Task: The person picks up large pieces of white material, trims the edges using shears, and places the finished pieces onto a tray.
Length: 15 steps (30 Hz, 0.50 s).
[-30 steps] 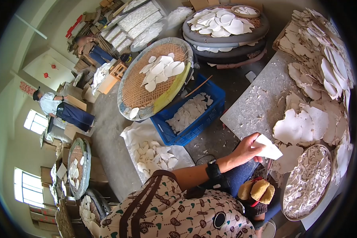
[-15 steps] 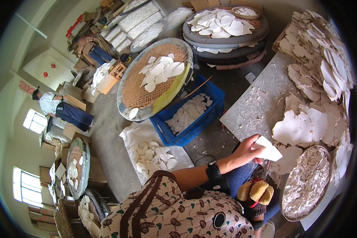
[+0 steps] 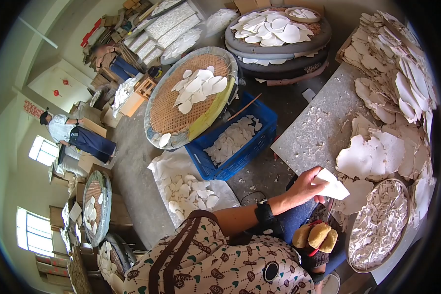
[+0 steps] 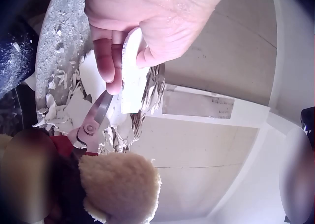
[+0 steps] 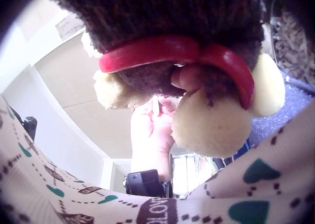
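Note:
My bare left hand (image 3: 299,188) pinches a flat white piece (image 3: 334,186), thumb on one face and fingers on the other. Below it, my right hand (image 3: 317,237) wears a dark knitted glove (image 5: 162,12) with yellowish foam pads (image 5: 211,125) around the fingers. This hand grips red-handled shears (image 4: 89,129), and the red handles (image 5: 152,51) loop around the glove in the right wrist view. In the left wrist view, the blades point up toward the left fingertips, close beside the white piece's lower part. Foam hides part of the grip.
An oval tray of white scraps (image 3: 379,225) sits at right, near stacked white sheets (image 3: 372,157) on a grey board (image 3: 313,127). A blue crate (image 3: 232,142), a round woven tray (image 3: 166,108) and a white sheet with pieces (image 3: 159,166) lie leftward. Two people (image 3: 90,142) stand far off.

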### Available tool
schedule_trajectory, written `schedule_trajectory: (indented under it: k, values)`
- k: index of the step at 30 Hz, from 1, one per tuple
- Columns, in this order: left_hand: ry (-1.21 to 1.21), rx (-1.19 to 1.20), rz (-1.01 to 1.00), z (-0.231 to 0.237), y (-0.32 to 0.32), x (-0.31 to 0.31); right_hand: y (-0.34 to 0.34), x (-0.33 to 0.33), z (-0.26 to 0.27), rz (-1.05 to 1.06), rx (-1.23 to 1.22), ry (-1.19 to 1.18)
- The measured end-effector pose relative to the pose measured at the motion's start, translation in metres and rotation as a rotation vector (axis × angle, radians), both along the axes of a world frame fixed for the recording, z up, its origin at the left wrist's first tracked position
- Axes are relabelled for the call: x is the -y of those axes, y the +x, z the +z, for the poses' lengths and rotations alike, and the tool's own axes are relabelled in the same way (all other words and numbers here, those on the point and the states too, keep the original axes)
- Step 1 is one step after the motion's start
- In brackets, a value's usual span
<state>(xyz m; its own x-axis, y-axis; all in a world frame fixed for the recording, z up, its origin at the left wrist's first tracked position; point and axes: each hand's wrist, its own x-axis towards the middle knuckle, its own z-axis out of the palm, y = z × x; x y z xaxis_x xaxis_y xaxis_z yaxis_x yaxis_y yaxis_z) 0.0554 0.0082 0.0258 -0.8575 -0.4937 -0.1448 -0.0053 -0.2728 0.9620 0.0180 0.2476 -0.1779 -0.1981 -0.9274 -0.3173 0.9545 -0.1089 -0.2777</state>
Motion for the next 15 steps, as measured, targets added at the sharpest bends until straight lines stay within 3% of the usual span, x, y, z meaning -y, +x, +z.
schedule_trajectory:
  k: [4, 7, 15]
  values:
    - [0.009, -0.002, 0.004, -0.001, -0.001, -0.001, 0.007, -0.002, 0.006, -0.080, -0.046, 0.087]
    - [0.005, -0.001, 0.001, -0.001, -0.001, -0.002, 0.008, 0.001, 0.016, -0.111, 0.171, 0.085]
    - [0.031, -0.007, -0.014, -0.002, -0.001, -0.002, 0.001, 0.011, 0.045, -0.040, 0.115, -0.057]
